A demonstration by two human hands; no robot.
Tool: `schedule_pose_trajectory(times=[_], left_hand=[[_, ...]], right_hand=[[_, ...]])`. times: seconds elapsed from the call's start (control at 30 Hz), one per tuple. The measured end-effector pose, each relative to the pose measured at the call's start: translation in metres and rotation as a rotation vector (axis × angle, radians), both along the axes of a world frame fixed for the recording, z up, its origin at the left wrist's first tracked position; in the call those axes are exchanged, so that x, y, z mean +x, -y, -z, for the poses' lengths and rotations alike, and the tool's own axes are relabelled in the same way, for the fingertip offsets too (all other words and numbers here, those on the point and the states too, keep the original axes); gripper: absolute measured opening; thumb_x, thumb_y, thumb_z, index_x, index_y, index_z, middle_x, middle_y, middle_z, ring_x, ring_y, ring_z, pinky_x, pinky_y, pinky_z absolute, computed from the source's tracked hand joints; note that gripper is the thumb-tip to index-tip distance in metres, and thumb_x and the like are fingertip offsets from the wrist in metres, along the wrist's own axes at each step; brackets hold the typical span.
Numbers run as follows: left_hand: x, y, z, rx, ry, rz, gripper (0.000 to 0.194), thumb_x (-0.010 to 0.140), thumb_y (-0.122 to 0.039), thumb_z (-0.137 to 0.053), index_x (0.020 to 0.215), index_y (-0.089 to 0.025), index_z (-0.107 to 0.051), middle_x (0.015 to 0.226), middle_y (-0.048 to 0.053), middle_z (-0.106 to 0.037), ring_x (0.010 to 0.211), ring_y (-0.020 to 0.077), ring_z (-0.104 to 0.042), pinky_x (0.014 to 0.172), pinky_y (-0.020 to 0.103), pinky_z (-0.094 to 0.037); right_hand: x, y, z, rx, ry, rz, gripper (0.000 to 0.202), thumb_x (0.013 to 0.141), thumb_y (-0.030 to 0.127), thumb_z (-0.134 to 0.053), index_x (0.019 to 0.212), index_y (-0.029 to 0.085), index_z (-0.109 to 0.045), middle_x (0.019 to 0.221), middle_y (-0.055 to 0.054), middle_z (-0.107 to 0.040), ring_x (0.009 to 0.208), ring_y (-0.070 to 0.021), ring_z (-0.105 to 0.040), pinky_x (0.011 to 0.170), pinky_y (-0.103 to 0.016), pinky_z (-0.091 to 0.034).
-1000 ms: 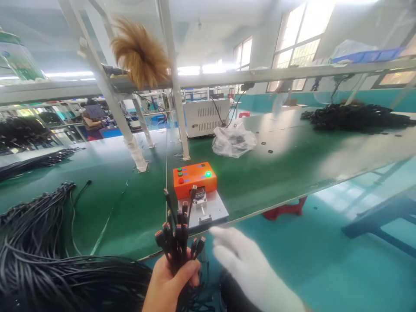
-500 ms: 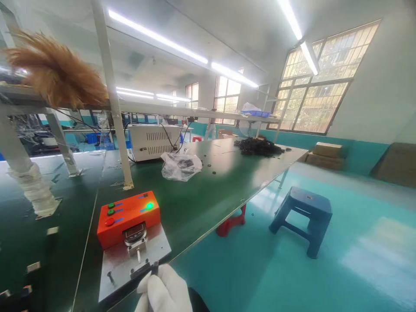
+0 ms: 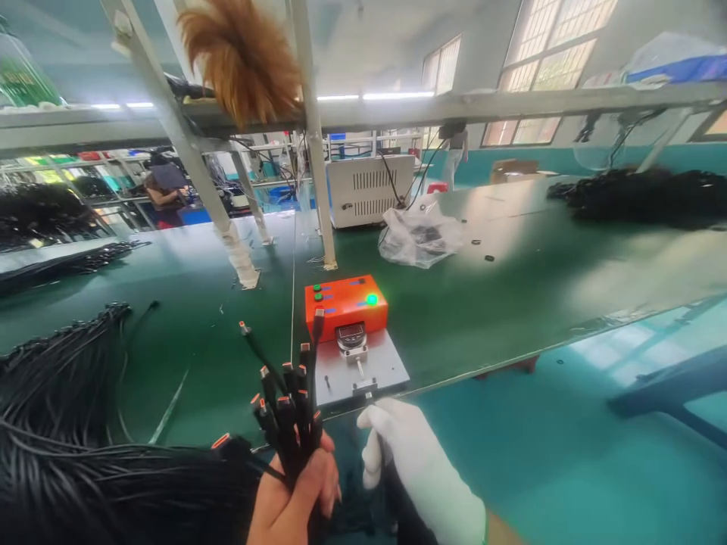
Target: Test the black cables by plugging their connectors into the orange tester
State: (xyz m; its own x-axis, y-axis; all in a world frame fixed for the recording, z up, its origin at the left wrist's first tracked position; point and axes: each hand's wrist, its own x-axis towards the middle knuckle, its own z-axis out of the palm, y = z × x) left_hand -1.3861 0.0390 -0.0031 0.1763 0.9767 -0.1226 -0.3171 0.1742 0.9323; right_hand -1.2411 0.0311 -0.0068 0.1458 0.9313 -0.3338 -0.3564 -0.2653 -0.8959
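My bare left hand [image 3: 304,492] is wrapped round a bunch of black cable ends [image 3: 287,420] with plugs that show orange tips, pointing up. My right hand [image 3: 400,446], in a white glove, is closed on a black cable, its connector by the front edge of a metal plate. That metal plate [image 3: 386,362] carries a small digital gauge [image 3: 351,337] with a plunger. Behind it stands an orange box [image 3: 346,303] with buttons and a lit green light. Long black cables [image 3: 68,424] lie in a large bundle at the left.
A clear plastic bag [image 3: 420,238] lies behind the orange box, near a white metal case [image 3: 372,189]. Shelf posts [image 3: 318,182] rise from the green table [image 3: 466,325]. A black heap [image 3: 647,197] sits at the right. People are visible in the background.
The view has swung left and down. My left hand with its cable bunch and the large cable bundle have come into view. My gloved right hand appears farther right, in front of the plate.
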Motion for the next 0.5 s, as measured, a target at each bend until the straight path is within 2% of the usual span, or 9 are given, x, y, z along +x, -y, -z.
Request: schedule_pose_trajectory(times=[0.3,0.5], left_hand=[[0.0046,-0.0048,-0.0044,-0.116,0.052,-0.006,0.034,0.061,-0.047,-0.083,0.070,-0.020,-0.063,0.038,-0.007,-0.050,0.036,0.0086,-0.043,0.044,0.023,-0.038],[0.0030,-0.0046,-0.0036,-0.116,0.054,0.005,0.032,0.064,-0.047,-0.080,0.072,-0.021,-0.064,0.039,-0.006,-0.049,0.038,0.0099,-0.044,0.045,0.024,-0.039]], right_hand=[[0.0016,-0.0061,-0.0004,0.009,-0.105,-0.011,0.022,0.083,0.035,-0.048,0.081,0.014,-0.055,0.043,0.004,-0.054,0.039,-0.0120,-0.051,0.048,-0.025,-0.042],[0.0011,-0.0091,0.0025,-0.012,-0.111,-0.015,0.023,0.083,0.035,-0.048,0.083,0.013,-0.057,0.045,0.002,-0.057,0.039,-0.0130,-0.053,0.047,-0.026,-0.042]])
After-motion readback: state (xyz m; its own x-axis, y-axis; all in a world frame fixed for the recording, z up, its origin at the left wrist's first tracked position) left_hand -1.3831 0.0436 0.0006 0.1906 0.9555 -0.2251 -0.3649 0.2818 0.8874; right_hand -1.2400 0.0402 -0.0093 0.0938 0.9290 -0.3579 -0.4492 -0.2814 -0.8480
